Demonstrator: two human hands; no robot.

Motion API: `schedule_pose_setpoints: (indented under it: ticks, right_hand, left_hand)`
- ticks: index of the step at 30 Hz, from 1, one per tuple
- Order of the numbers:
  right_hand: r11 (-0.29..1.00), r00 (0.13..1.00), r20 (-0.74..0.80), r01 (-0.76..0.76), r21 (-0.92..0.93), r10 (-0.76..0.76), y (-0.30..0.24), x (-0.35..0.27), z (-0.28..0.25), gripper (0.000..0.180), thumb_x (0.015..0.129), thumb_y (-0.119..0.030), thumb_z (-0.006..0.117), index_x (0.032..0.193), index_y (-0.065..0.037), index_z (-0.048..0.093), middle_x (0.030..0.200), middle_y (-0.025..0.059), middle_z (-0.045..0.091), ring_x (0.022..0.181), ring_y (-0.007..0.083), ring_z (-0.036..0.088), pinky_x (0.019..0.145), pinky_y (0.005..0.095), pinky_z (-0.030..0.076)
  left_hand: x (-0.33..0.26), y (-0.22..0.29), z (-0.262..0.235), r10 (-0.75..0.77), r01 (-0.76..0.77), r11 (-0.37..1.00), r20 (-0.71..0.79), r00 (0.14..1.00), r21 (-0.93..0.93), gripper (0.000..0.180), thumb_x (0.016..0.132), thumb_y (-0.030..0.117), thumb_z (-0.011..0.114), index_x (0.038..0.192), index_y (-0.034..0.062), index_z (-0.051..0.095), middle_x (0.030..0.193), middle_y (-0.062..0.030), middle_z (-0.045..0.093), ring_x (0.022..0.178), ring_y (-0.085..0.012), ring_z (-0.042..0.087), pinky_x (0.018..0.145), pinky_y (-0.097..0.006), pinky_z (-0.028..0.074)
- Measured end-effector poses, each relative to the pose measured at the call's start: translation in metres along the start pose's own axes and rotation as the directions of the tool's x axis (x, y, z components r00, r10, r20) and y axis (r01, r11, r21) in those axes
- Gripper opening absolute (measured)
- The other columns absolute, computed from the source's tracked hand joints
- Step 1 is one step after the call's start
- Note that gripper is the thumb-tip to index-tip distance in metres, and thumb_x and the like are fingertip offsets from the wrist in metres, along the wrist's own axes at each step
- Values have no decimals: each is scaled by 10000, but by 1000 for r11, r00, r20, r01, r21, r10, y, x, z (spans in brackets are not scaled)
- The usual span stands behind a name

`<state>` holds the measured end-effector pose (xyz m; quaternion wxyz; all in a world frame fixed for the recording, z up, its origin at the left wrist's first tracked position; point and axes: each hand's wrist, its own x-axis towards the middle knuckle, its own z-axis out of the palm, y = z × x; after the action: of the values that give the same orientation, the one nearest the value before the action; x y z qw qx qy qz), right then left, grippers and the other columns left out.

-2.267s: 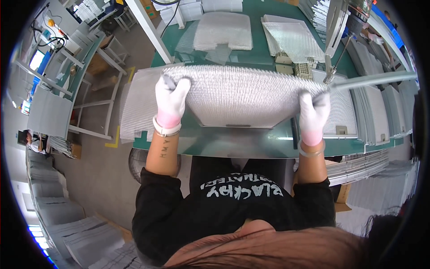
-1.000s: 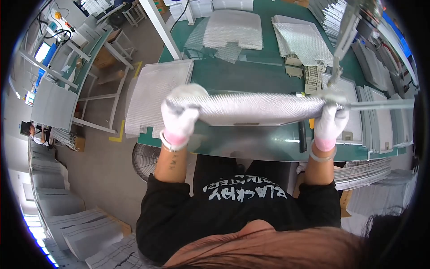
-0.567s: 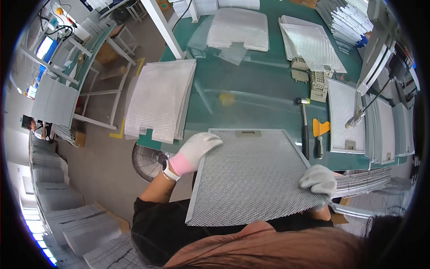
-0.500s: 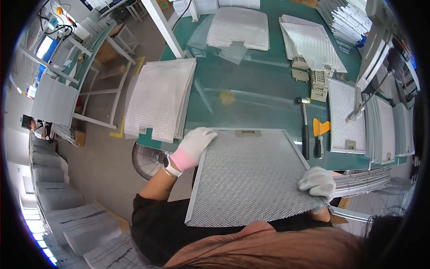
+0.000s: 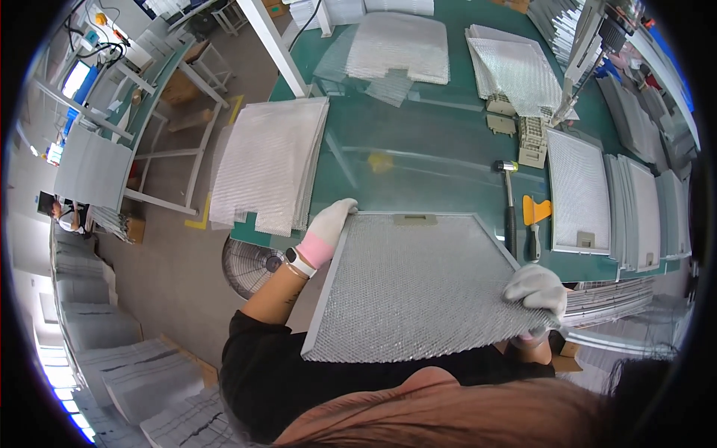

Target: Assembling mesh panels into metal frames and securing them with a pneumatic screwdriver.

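Observation:
A grey metal mesh filter panel (image 5: 411,287) with a thin metal frame is held in front of my body, leaning over the near edge of the bench. My left hand (image 5: 328,228), in a white glove with a pink cuff, is closed on the panel's far left corner. At the right side my right hand (image 5: 536,291), also gloved, grips the mesh edge with bent fingers. The near edge of the mesh shows no frame strip. A metal frame strip (image 5: 616,341) sticks out to the right beside my right hand; whether it joins the panel is hidden.
On the green bench (image 5: 418,175) lie a mallet (image 5: 509,209), an orange-bladed scraper (image 5: 535,224) and beige plastic parts (image 5: 532,142). Finished-looking framed panels (image 5: 579,194) stand at right. Bubble-wrap sleeves (image 5: 269,164) are stacked left, above a floor fan (image 5: 250,265). A hanging tool arm (image 5: 575,78) reaches in at far right.
The panel's near edge has risen a little. My left hand has shifted slightly away from me, and my right hand slightly right and up. The hanging tool has swung toward the far side.

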<state>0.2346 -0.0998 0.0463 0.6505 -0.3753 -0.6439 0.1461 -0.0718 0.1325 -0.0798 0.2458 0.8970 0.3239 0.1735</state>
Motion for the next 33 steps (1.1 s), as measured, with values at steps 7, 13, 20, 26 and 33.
schedule_pose_setpoints:
  ticks: [7,13,20,26,33]
  right_hand:
    - [993,970,-220,-115,-28,106,22,48,9,348,956,-372,579,838,-48,530,748,106,629,618,221,595,582,331,487]
    - [980,932,-309,-200,-8,188,63,79,-5,240,941,-232,615,841,-26,545,831,39,579,792,93,497,752,259,404]
    - [997,930,-360,-82,13,81,70,87,10,212,960,-210,588,863,-29,535,879,88,615,827,123,541,774,284,431]
    - [987,766,-640,-49,-152,-61,77,95,29,728,803,162,471,1471,-29,252,1223,107,530,870,118,555,718,246,461]
    - [996,890,-455,-9,-93,-34,55,106,12,954,749,19,739,1521,-22,179,871,40,589,659,57,499,618,213,454]
  left_hand:
    - [6,-26,-1,79,-77,991,-12,997,106,340,833,134,593,1149,22,534,1021,-163,665,1004,-288,637,849,-394,492]
    - [31,92,-102,70,-403,414,-413,908,-816,390,737,119,775,1067,-29,628,1076,-133,653,1028,-211,609,888,-350,492]
    - [57,87,-94,-54,-541,525,-661,749,-657,189,860,20,629,1038,-38,616,975,-75,660,857,-114,605,769,-254,486]
    - [66,74,-81,-61,-563,574,-717,694,-594,244,887,24,598,1125,-25,573,999,-47,631,866,-98,581,782,-249,476]
    - [68,57,-82,-113,-529,520,-668,736,-670,212,922,64,591,1125,18,544,965,9,584,859,-57,519,777,-226,443]
